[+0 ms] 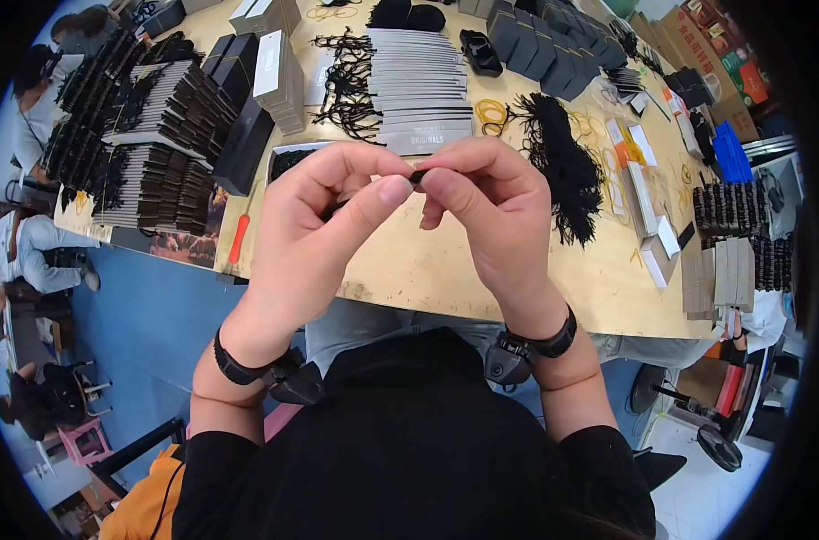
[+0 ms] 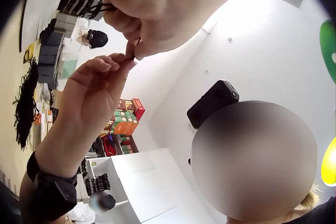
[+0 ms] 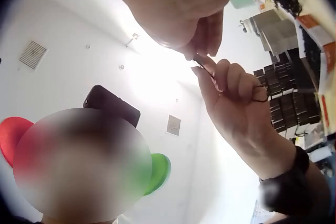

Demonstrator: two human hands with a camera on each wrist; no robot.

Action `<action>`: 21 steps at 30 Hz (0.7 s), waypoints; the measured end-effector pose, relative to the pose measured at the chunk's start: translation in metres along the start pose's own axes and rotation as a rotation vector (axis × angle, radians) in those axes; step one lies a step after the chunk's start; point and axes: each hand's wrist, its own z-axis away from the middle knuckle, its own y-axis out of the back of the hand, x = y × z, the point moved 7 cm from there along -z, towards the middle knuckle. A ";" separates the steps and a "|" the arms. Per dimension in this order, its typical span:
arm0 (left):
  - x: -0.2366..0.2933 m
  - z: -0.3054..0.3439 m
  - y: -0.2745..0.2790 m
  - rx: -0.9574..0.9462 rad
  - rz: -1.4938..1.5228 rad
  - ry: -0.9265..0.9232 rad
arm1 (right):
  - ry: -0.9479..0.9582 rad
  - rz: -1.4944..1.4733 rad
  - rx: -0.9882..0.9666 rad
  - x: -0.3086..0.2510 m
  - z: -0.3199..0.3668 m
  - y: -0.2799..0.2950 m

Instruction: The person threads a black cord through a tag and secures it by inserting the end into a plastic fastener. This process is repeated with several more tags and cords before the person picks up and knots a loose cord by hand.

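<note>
A small black cord [image 1: 416, 176] is pinched between both hands, held up over the table's near part in the head view. The left hand [image 1: 324, 216] grips it between thumb and index finger, its other fingers curled in. Meeting it tip to tip, the right hand [image 1: 495, 202] pinches the cord from the other side. In the right wrist view a thin dark strand [image 3: 206, 70] runs between the fingertips, and a loop of it shows by the left hand's [image 3: 239, 103] curled fingers. The cord's ends are mostly hidden by fingers.
On the table [image 1: 409, 283] lie a row of grey strips with black cords [image 1: 418, 85], a black cord bundle [image 1: 558, 166], yellow rubber bands [image 1: 491, 117], a red-handled tool [image 1: 239, 238] and dark boxes [image 1: 244, 147]. Stacked bundles [image 1: 153, 184] stand at left. Other people are at the far left.
</note>
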 end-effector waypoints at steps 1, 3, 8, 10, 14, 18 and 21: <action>0.002 0.001 0.002 -0.016 -0.077 -0.027 | -0.049 -0.009 0.009 0.003 0.000 0.001; 0.002 0.000 0.001 -0.035 -0.147 -0.055 | -0.100 -0.011 0.019 0.001 0.000 0.003; 0.018 0.006 -0.002 0.087 -0.368 -0.370 | -0.128 -0.040 0.006 -0.002 0.000 -0.011; 0.015 0.007 -0.003 0.094 -0.324 -0.369 | -0.155 -0.054 0.009 -0.001 0.000 -0.008; 0.010 0.007 0.000 0.065 -0.243 -0.276 | -0.231 -0.068 -0.041 0.001 -0.001 -0.004; 0.025 0.011 -0.001 0.104 -0.519 -0.484 | -0.265 0.155 -0.068 -0.007 -0.003 -0.002; 0.032 0.015 -0.003 0.117 -0.594 -0.482 | -0.247 0.349 -0.071 -0.017 -0.003 -0.003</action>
